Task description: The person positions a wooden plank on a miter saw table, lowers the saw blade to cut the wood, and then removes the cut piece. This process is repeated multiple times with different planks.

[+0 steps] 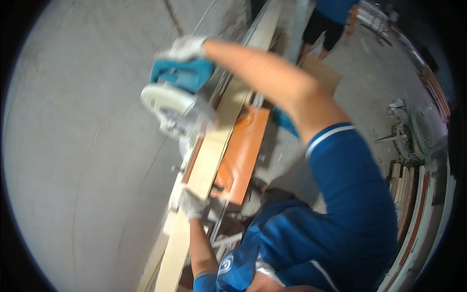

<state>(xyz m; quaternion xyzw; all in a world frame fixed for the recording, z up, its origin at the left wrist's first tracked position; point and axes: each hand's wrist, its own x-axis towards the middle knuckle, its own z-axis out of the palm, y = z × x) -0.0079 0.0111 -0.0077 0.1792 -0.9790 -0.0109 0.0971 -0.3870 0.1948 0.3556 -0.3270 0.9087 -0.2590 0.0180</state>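
A teal and pale grey miter saw (177, 95) stands raised against the wall, its round blade guard blurred by motion. At the top of it, my right hand (185, 47), in a white glove, is closed around the teal handle. A long cream board (209, 155) runs diagonally under and past the saw. Lower down, my gloved left hand (193, 203) grips this board near a reddish-brown strip on the saw's base; its fingertips are blurred. The saw blade itself is hard to make out.
An orange panel (248, 151) lies along the right side of the board. A grey wall (87, 146) rises on the left. Another person (331, 22) stands at the far right of the bench, near a cardboard piece (321, 73). Long strips (404, 194) are stacked at the right.
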